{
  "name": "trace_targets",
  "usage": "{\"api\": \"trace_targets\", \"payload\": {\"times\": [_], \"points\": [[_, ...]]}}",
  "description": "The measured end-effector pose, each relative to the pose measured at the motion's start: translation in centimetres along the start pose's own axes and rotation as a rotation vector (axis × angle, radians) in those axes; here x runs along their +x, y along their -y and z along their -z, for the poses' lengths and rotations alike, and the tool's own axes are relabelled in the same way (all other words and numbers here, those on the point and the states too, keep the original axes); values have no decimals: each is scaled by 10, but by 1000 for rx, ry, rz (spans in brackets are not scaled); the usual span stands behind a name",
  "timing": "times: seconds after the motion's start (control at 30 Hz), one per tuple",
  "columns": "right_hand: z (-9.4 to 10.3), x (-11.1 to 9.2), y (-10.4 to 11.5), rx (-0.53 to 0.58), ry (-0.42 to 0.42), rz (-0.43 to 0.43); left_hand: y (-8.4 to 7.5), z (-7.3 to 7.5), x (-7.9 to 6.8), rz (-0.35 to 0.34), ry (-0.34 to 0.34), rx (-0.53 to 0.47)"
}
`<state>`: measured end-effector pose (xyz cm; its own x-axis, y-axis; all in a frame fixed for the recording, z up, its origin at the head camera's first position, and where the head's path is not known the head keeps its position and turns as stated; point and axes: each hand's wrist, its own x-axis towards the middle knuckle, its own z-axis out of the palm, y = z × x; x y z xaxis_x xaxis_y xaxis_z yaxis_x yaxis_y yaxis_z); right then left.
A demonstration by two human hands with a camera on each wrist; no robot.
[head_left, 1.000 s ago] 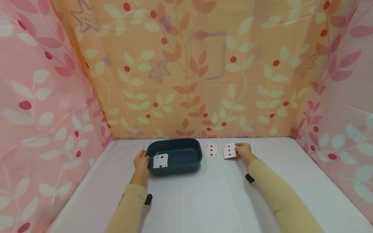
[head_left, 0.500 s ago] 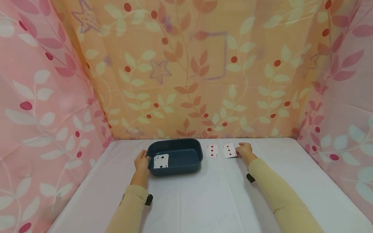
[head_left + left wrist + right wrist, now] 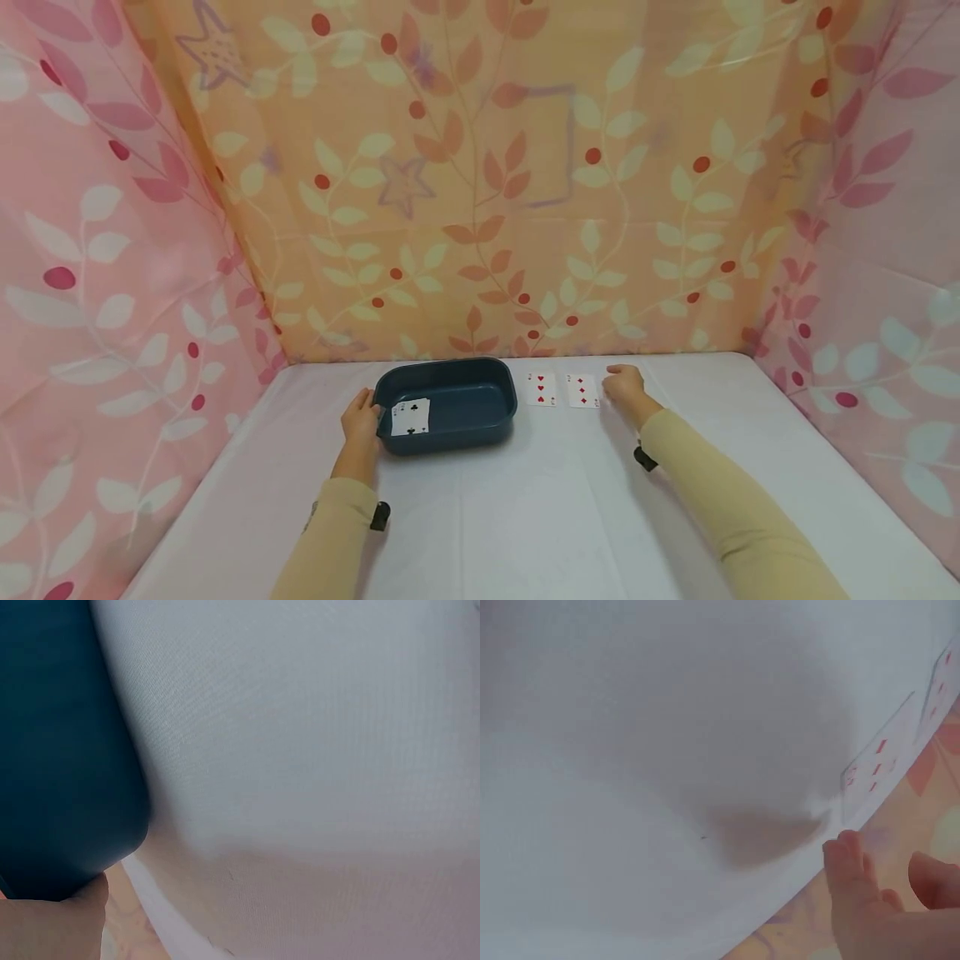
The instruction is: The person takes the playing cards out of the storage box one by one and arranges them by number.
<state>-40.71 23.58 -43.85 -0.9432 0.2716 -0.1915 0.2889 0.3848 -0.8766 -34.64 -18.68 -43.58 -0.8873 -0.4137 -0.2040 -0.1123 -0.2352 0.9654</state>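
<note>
My left hand [image 3: 360, 423] grips the left end of a dark blue rectangular tub [image 3: 453, 440], its thumb [image 3: 79, 919] against the tub's end in the left wrist view. Playing cards [image 3: 410, 417] with black clubs lie face up in the tub's left part, overlapping. Right of the tub, a three of hearts [image 3: 541, 390] and a three of diamonds [image 3: 582, 392] lie side by side, face up. Just right of the diamonds card is my right hand [image 3: 624, 392]. In the right wrist view its fingers [image 3: 845, 870] and thumb are apart and hold nothing.
A white cloth covers the table [image 3: 510, 517]. Floral fabric walls [image 3: 480, 208] enclose it at the back and both sides, and both cards lie near the back wall. A small black device [image 3: 381, 516] sits at the left wrist.
My right hand has laid the three of diamonds flat beside the three of hearts and let go of it. The left hand stays at the tub.
</note>
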Motion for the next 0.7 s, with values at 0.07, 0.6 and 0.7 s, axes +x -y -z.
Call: {"api": "trace_targets", "payload": {"times": [0.07,0.6,0.7], "points": [[-1,-4,3,-38,-12,53,0,0,0,-5,2,3],[-32,-42,35,168,52,194,1,2,1,-1,-7,11],[-37,-47,40,186,75,202,0,2,0,-8,-4,17]]}}
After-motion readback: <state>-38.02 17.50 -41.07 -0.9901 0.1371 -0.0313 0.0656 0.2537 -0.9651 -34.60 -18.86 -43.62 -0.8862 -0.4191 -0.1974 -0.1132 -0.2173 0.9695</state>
